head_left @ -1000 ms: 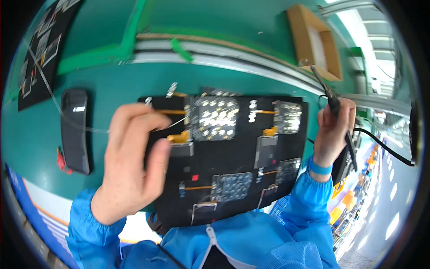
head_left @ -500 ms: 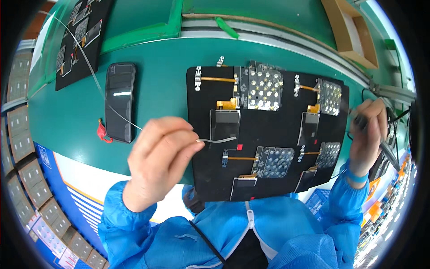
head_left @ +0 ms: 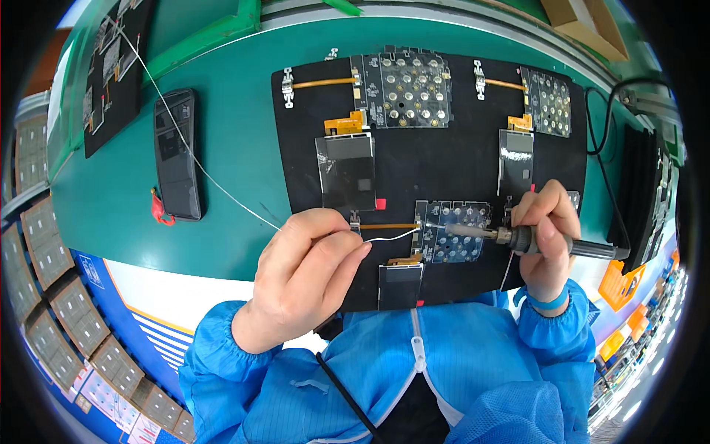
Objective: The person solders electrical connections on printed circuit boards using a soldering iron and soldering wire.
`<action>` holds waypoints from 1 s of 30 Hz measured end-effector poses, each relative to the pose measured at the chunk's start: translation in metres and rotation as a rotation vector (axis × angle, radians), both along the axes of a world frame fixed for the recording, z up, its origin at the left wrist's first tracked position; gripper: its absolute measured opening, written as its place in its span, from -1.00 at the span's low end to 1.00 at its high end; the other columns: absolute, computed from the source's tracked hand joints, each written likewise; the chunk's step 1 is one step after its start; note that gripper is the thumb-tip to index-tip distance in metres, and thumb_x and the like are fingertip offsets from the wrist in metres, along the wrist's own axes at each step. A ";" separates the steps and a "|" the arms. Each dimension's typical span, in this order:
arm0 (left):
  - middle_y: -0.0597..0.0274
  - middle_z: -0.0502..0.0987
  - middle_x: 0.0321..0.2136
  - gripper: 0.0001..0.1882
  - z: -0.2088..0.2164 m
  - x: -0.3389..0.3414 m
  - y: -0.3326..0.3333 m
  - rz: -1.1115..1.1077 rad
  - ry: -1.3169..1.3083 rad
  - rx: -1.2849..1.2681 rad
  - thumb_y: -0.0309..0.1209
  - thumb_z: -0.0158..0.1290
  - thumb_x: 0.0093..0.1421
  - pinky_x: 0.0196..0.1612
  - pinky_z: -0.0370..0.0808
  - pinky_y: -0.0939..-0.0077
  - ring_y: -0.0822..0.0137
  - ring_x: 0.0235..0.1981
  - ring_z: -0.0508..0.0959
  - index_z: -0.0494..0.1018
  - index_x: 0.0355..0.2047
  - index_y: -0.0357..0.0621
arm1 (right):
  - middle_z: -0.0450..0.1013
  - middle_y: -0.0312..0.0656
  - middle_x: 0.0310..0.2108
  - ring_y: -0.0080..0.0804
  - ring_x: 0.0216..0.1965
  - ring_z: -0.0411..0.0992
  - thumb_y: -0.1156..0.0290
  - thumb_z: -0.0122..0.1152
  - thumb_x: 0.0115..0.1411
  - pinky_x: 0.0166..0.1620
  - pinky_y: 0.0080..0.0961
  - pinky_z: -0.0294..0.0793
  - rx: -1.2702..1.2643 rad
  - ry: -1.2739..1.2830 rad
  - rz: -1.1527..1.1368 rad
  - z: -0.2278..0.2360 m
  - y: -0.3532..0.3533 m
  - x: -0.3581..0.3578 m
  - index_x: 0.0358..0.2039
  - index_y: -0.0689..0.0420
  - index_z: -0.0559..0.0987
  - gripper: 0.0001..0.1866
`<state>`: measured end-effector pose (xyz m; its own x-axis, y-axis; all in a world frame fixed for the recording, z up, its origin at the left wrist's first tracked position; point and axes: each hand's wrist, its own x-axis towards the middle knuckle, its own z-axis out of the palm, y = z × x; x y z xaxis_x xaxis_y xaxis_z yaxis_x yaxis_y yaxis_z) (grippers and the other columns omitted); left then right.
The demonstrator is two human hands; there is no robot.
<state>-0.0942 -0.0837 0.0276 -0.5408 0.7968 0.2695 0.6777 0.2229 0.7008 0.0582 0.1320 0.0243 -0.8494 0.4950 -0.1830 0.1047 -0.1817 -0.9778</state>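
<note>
My left hand [head_left: 307,270] pinches a thin, pale solder wire [head_left: 393,237]. The wire's short end reaches the left edge of the near circuit board [head_left: 464,248], and its long tail runs off to the far left. In my right hand [head_left: 549,240] is a soldering iron [head_left: 523,240], pointing left over that board. Its tip and the wire's end come close together by an orange flex strip [head_left: 388,226]; whether they touch I cannot tell. Below the board's left side lies a small screen [head_left: 400,286]. All rest on a black mat [head_left: 296,163].
More boards [head_left: 416,89] with screens [head_left: 346,170] and flex strips lie on the mat's far half. A phone [head_left: 177,155] with a red charm stands left on the green table. At the right run black cables [head_left: 608,126]; a cardboard box [head_left: 588,26] sits at the back.
My right hand has brought the soldering iron from the right edge to the near board. The left hand, with the solder wire, has shifted right toward it. The view has shifted too.
</note>
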 end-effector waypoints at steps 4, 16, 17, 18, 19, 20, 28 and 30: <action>0.14 0.41 -0.44 -0.78 -0.001 0.004 0.004 -0.006 -0.007 -0.006 -0.71 0.20 -0.21 -0.46 0.42 0.56 0.29 -0.46 0.46 0.44 -0.52 -0.28 | 0.25 -0.24 -0.55 -0.64 -0.54 0.11 0.24 0.05 0.06 -0.45 -0.69 0.08 0.020 0.023 -0.027 -0.001 0.003 -0.001 -0.50 0.19 0.30 -0.73; 0.13 0.41 -0.44 -0.79 -0.007 0.008 0.006 0.005 0.033 -0.017 -0.72 0.20 -0.21 -0.49 0.41 0.57 0.31 -0.47 0.45 0.43 -0.53 -0.29 | 0.24 -0.29 -0.59 -0.72 -0.63 0.09 0.29 0.04 0.09 -0.57 -0.74 0.04 0.068 -0.044 0.067 0.002 0.002 -0.005 -0.52 0.16 0.29 -0.77; 0.14 0.41 -0.44 -0.79 -0.008 0.009 0.006 -0.001 0.043 -0.013 -0.71 0.20 -0.20 -0.48 0.41 0.57 0.31 -0.47 0.46 0.43 -0.53 -0.30 | 0.24 -0.30 -0.59 -0.72 -0.63 0.09 0.29 0.04 0.09 -0.57 -0.73 0.04 0.070 -0.041 0.068 0.001 0.002 -0.005 -0.53 0.16 0.29 -0.77; 0.14 0.41 -0.44 -0.79 -0.009 0.010 0.007 -0.006 0.055 -0.010 -0.71 0.20 -0.20 -0.48 0.41 0.57 0.31 -0.47 0.46 0.43 -0.53 -0.30 | 0.23 -0.30 -0.60 -0.72 -0.63 0.09 0.29 0.03 0.09 -0.57 -0.73 0.04 0.072 -0.037 0.069 0.001 0.002 -0.005 -0.53 0.16 0.29 -0.77; 0.14 0.41 -0.44 -0.79 -0.009 0.011 0.008 -0.004 0.054 -0.012 -0.71 0.20 -0.20 -0.48 0.41 0.57 0.31 -0.47 0.46 0.43 -0.53 -0.30 | 0.23 -0.30 -0.60 -0.72 -0.63 0.09 0.29 0.03 0.09 -0.57 -0.73 0.04 0.070 -0.038 0.071 0.001 0.002 -0.005 -0.53 0.16 0.29 -0.77; 0.14 0.40 -0.44 -0.79 -0.009 0.012 0.009 -0.007 0.060 -0.007 -0.71 0.20 -0.20 -0.48 0.41 0.57 0.31 -0.47 0.46 0.43 -0.53 -0.30 | 0.23 -0.31 -0.60 -0.72 -0.62 0.09 0.29 0.03 0.10 -0.57 -0.73 0.04 0.076 -0.039 0.072 0.001 0.002 -0.005 -0.53 0.16 0.29 -0.77; 0.13 0.39 -0.45 -0.79 -0.016 0.013 0.012 -0.033 0.098 0.048 -0.68 0.19 -0.22 -0.51 0.41 0.52 0.28 -0.52 0.45 0.42 -0.51 -0.32 | 0.23 -0.31 -0.60 -0.72 -0.62 0.09 0.27 0.04 0.09 -0.56 -0.74 0.04 0.070 -0.027 0.071 -0.001 0.003 -0.005 -0.53 0.16 0.30 -0.77; 0.13 0.39 -0.45 -0.79 -0.015 0.013 0.013 -0.033 0.099 0.056 -0.68 0.19 -0.22 -0.52 0.40 0.52 0.28 -0.52 0.45 0.41 -0.52 -0.33 | 0.23 -0.31 -0.60 -0.72 -0.62 0.09 0.27 0.05 0.09 -0.55 -0.74 0.03 0.090 -0.028 0.067 -0.001 0.003 -0.005 -0.53 0.16 0.30 -0.76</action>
